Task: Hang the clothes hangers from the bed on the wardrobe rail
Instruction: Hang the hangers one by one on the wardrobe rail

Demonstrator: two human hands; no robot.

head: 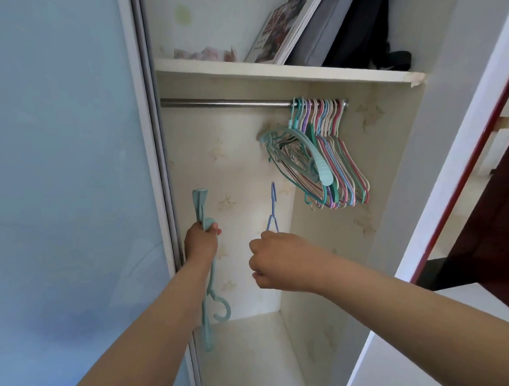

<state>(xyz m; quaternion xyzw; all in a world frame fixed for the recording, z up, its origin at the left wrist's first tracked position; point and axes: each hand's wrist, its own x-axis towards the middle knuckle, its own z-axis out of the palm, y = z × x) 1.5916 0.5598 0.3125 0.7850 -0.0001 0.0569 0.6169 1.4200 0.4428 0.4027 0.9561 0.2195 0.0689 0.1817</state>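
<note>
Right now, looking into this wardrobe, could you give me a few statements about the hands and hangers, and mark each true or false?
1. The left hand grips a teal hanger. True.
2. The right hand is empty. False: it holds a blue hanger, hook up.
3. The rail is bare. False: a bunch of hangers hangs at its right end.
4. A shelf sits above the rail. True.

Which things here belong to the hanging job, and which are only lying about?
For the job:
- teal hanger in the left hand
- blue hanger in the right hand
- rail
- hangers already hung

Lying about:
- framed picture on the shelf
- grey bag
- black bag
</note>
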